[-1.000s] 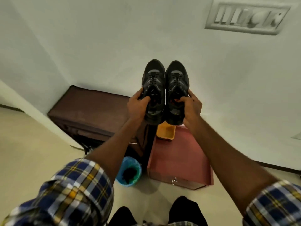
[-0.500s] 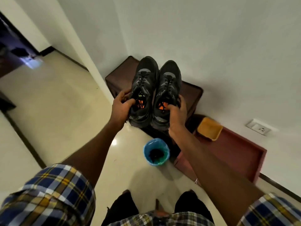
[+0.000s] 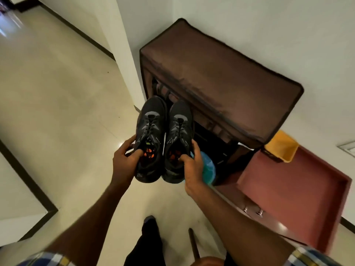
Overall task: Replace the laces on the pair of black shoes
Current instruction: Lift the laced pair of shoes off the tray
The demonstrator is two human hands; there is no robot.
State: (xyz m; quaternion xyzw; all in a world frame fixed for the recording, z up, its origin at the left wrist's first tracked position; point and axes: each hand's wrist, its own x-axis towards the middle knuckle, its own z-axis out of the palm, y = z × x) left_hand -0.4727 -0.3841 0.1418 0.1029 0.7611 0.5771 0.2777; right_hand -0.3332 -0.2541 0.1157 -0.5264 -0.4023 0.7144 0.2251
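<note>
While our left hand (image 3: 125, 163) curls around the heel of the left black shoe (image 3: 149, 139), thumb inside its orange-lined collar, our right hand (image 3: 192, 166) grips the right black shoe (image 3: 179, 139) likewise, above the glossy floor (image 3: 57, 112). Matte mesh uppers, laces threaded. Behind: a brown fabric shoe rack (image 3: 221, 77) and a teal bin (image 3: 208, 169), partly hidden.

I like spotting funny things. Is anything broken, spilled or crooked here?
Nothing looks broken or spilled. The left hand and right hand each grip one laced black shoe held in the air, not on the floor. The only mildly odd thing: the brown fabric shoe rack has its front open.
</note>
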